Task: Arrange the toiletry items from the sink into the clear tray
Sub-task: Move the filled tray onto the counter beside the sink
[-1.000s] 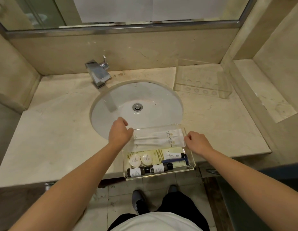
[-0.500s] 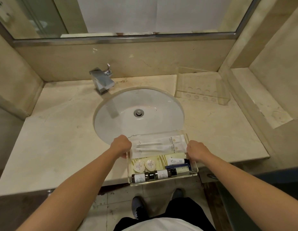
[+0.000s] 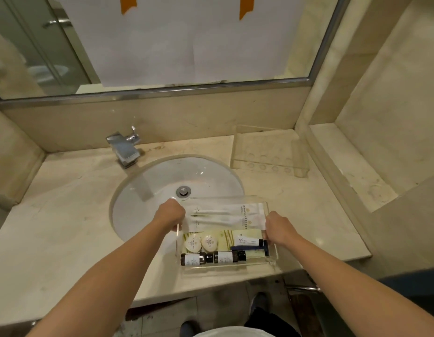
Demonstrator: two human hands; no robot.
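Over the near edge of the sink (image 3: 148, 190), the clear tray (image 3: 272, 259) has shifted slightly farther onto the surface (image 3: 65, 215). Both hands, left hand (image 3: 171, 216) and right hand (image 3: 279, 229), grip its ends. Toiletry items (image 3: 212, 249) already lie inside; arranging looks essentially finished.

Tray (image 3: 272, 261) now lifted w/ both hands.
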